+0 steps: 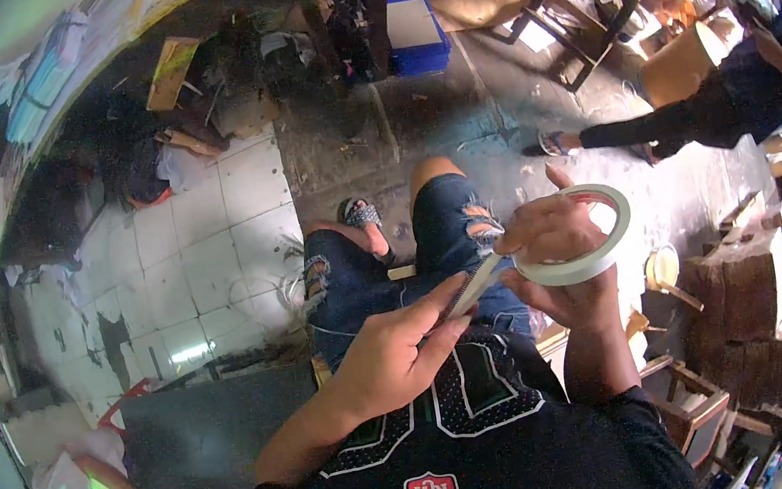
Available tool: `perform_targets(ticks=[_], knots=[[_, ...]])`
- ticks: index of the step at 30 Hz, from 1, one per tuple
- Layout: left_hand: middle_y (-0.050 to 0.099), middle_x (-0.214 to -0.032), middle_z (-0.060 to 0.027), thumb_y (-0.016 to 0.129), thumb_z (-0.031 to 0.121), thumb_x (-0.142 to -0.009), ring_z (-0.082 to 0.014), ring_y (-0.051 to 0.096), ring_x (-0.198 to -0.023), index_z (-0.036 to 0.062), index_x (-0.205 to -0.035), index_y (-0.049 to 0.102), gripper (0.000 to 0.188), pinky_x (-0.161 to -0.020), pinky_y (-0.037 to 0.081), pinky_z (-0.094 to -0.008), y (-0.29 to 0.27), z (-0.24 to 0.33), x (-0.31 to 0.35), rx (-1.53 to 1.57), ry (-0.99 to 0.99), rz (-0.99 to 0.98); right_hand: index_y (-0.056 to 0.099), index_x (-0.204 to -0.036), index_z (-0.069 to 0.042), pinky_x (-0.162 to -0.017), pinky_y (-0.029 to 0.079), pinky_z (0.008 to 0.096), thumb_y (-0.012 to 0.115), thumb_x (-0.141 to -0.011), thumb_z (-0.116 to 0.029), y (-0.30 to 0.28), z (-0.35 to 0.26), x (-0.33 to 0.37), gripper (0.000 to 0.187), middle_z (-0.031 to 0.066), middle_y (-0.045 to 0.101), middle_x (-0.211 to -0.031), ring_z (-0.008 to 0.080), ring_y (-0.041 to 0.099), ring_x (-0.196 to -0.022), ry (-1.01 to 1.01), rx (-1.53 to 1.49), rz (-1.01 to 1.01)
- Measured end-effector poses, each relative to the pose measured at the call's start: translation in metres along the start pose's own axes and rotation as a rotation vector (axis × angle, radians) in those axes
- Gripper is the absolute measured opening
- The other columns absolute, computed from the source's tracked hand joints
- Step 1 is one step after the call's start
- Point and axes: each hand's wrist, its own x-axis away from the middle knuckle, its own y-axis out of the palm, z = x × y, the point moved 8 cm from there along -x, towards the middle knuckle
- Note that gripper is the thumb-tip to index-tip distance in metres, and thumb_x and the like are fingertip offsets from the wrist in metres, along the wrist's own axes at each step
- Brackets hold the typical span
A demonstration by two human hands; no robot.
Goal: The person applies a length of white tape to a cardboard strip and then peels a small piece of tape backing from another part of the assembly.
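A narrow pale strip [474, 287] with a dark edge slants between my two hands in front of my lap. My left hand [397, 353] is closed on its lower end, thumb and fingers pinching it. At the strip's upper end, the fingers of my right hand [550, 229] are pressed together on it. A roll of white tape [576, 267] hangs around my right hand like a ring, with its near rim crossing in front of the palm. Whether the strip is joined to the roll, I cannot tell.
I sit with my knees apart. A dark board [210, 454] lies at my left, near a person in a white shirt [77, 479]. Another person's dark-clad leg [667, 127] reaches in from the right. Brown stacked blocks [742, 293], a wooden stool frame [574, 15] and a blue box [417, 43] stand around.
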Motion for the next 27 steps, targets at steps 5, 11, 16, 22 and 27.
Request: perform_targets(ticks=[5, 11, 16, 22, 27], knots=[[0.067, -0.105, -0.0239, 0.062, 0.011, -0.094, -0.0357, 0.069, -0.093, -0.0023, -0.138, 0.045, 0.049, -0.075, 0.056, -0.0360, 0.009, -0.002, -0.005, -0.140, 0.017, -0.025, 0.067, -0.087, -0.018, -0.107, 0.034, 0.0554, 0.085, -0.065, -0.019, -0.008, 0.009, 0.009, 0.028, -0.0005, 0.068, -0.087, 0.0223, 0.064, -0.093, 0.054, 0.063, 0.059], [0.069, -0.102, -0.0223, 0.062, 0.009, -0.093, -0.0351, 0.070, -0.090, -0.0017, -0.140, 0.042, 0.052, -0.073, 0.056, -0.0366, 0.014, -0.002, -0.002, -0.192, 0.036, -0.041, 0.062, -0.089, -0.011, -0.107, 0.036, 0.0556, 0.078, -0.071, -0.011, -0.006, 0.012, 0.016, 0.024, -0.0015, 0.070, -0.086, 0.0212, 0.063, -0.094, 0.076, 0.150, 0.036], [0.068, -0.104, -0.0224, 0.060, 0.003, -0.091, -0.0328, 0.070, -0.090, -0.0011, -0.142, 0.040, 0.054, -0.076, 0.058, -0.0371, 0.015, -0.005, 0.003, -0.248, -0.019, -0.062, 0.068, -0.087, -0.019, -0.107, 0.034, 0.0546, 0.085, -0.066, -0.020, 0.006, 0.028, 0.020, 0.027, -0.0028, 0.066, -0.086, 0.0210, 0.065, -0.096, 0.135, 0.112, -0.016], [0.069, -0.102, -0.0214, 0.059, 0.004, -0.092, -0.0311, 0.071, -0.089, 0.0011, -0.140, 0.043, 0.051, -0.077, 0.058, -0.0362, 0.018, -0.007, 0.003, -0.125, -0.112, -0.157, 0.068, -0.088, -0.018, -0.106, 0.034, 0.0545, 0.083, -0.068, -0.018, 0.012, 0.031, 0.024, 0.025, -0.0024, 0.068, -0.088, 0.0226, 0.065, -0.097, 0.120, 0.052, -0.027], [0.071, -0.095, -0.0194, 0.062, 0.013, -0.094, -0.0238, 0.073, -0.084, 0.0002, -0.130, 0.055, 0.039, -0.069, 0.056, -0.0315, 0.011, -0.011, -0.003, -0.085, -0.199, -0.183, 0.067, -0.089, -0.016, -0.108, 0.033, 0.0529, 0.080, -0.070, -0.018, 0.013, 0.025, 0.025, 0.023, -0.0001, 0.067, -0.089, 0.0236, 0.063, -0.096, 0.141, -0.084, -0.101]])
